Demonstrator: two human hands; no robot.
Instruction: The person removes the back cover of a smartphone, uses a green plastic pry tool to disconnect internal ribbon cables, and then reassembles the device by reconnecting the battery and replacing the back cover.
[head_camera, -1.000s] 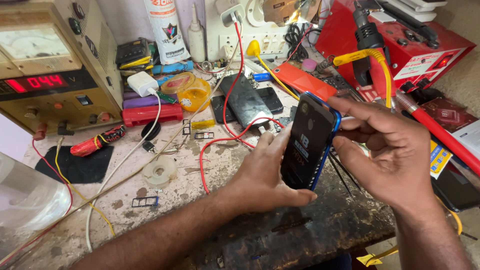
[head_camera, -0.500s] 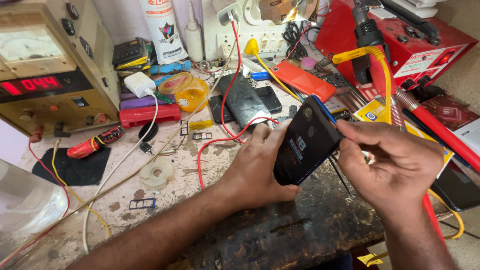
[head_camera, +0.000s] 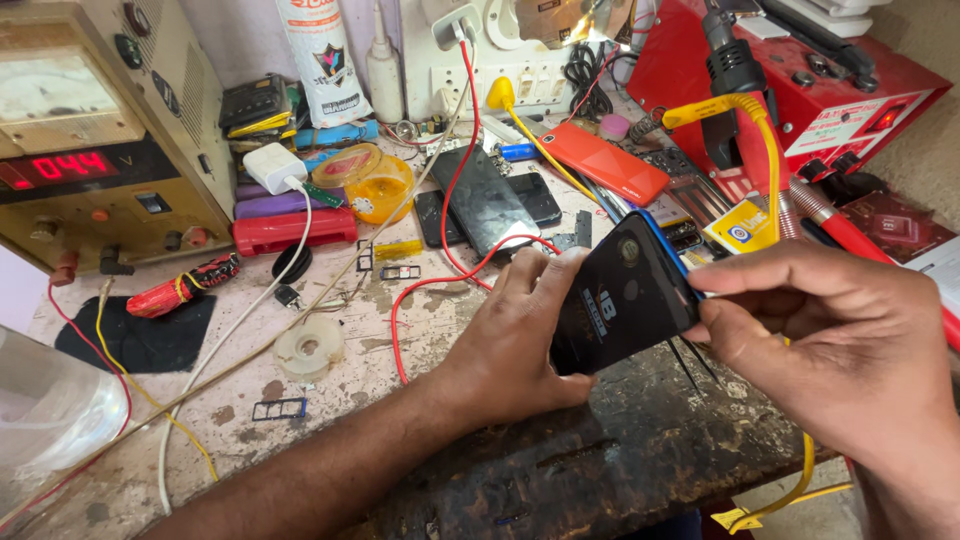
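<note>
A black phone with a blue rim (head_camera: 622, 298) is held tilted above the workbench, its glossy back facing me. My left hand (head_camera: 520, 335) cups its lower left edge from behind. My right hand (head_camera: 835, 345) pinches the phone's right edge with thumb and fingers. Thin dark tweezer tips (head_camera: 690, 362) stick down from under my right hand, close to the phone's lower corner. How the tweezers are held is hidden by the fingers.
A beige power supply with a red readout (head_camera: 90, 150) stands at the left. A red station (head_camera: 790, 90) sits at the back right. Loose phones (head_camera: 485, 200), an orange phone (head_camera: 600, 160), a red wire (head_camera: 440, 270), a tape roll (head_camera: 308, 348) and a dark worn mat (head_camera: 620, 460) lie around.
The phone has tipped from nearly upright to lying more slanted. My right hand slid down and right along its edge; my left hand stayed under it.
</note>
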